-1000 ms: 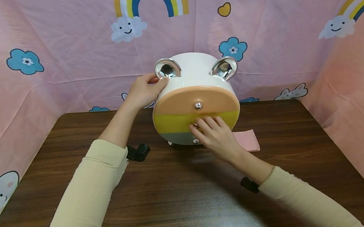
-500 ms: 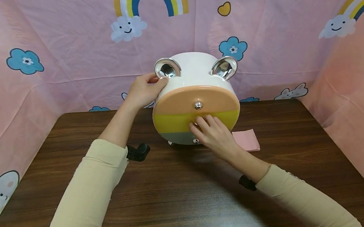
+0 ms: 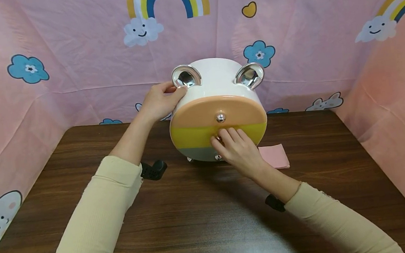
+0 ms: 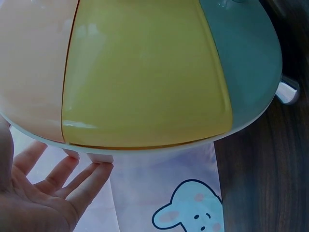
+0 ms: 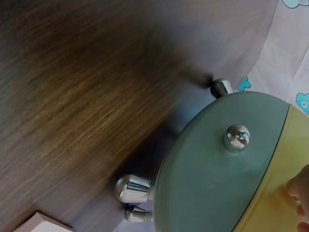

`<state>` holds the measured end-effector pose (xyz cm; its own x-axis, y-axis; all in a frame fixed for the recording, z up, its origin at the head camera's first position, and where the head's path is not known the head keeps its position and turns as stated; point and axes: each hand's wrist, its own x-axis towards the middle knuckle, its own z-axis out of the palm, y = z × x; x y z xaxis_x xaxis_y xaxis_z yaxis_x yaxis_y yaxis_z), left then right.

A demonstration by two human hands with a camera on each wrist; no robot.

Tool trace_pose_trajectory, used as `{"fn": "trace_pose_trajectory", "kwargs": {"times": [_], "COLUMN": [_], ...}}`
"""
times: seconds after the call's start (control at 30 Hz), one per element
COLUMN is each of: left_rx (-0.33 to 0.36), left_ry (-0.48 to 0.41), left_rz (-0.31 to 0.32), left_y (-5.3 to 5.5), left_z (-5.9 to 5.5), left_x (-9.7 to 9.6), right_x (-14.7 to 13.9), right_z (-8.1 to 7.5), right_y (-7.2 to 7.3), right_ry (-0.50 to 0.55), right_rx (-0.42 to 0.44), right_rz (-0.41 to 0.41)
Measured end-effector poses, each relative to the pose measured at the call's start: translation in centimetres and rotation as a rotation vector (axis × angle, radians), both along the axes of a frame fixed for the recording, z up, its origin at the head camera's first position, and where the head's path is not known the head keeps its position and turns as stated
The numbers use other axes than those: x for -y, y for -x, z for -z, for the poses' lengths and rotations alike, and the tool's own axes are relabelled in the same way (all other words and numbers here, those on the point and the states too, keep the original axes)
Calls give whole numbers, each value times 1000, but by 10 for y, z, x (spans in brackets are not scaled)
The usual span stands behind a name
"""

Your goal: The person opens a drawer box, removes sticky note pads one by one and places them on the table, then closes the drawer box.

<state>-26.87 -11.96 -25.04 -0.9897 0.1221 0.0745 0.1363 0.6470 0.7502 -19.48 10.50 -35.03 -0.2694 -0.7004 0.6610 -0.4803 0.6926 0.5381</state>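
A white drawer cabinet (image 3: pixel 216 74) with two silver ears stands at the back of the table. Its rounded front has a peach drawer (image 3: pixel 194 113), a yellow drawer (image 3: pixel 190 137) and a grey-green drawer (image 5: pixel 207 159), each in its place. My left hand (image 3: pixel 161 100) rests against the cabinet's left side by the ear; in the left wrist view its fingers (image 4: pixel 91 186) reach out fairly straight along the white side. With my right hand (image 3: pixel 239 153) I pinch the yellow drawer's knob, which the fingers mostly hide. Only fingertips (image 5: pixel 301 188) show in the right wrist view.
A pink paper pad (image 3: pixel 274 157) lies on the brown wooden table (image 3: pixel 190 225), right of the cabinet. Short silver legs (image 5: pixel 133 188) hold the cabinet up. Patterned pink cloth (image 3: pixel 82 52) hangs behind and at both sides.
My right hand has shifted slightly, its fingers coming closer round the yellow drawer's knob. The left hand and the cabinet have stayed where they were.
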Motion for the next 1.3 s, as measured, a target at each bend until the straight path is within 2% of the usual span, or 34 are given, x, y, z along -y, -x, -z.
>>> {"fn": "trace_pose_trajectory", "kwargs": {"times": [0.33,0.7,1.03,1.3], "left_rx": [10,-8,1,9], "left_ry": [-3,-12,-25,-20], "left_rz": [-2,-5,-5,-5], "left_y": [0,0,0,0], "left_z": [0,1,0,0], "left_x": [1,0,0,0], "right_x": [-1,-1,-2,-3], "right_z": [-2,-4,-2,-3], "right_y": [-2,-5,-9,-17], "right_ry": [-29,-42,-20,-40], "right_rx": [10,15,-29,1], "right_rz": [12,6,-44,-60]}}
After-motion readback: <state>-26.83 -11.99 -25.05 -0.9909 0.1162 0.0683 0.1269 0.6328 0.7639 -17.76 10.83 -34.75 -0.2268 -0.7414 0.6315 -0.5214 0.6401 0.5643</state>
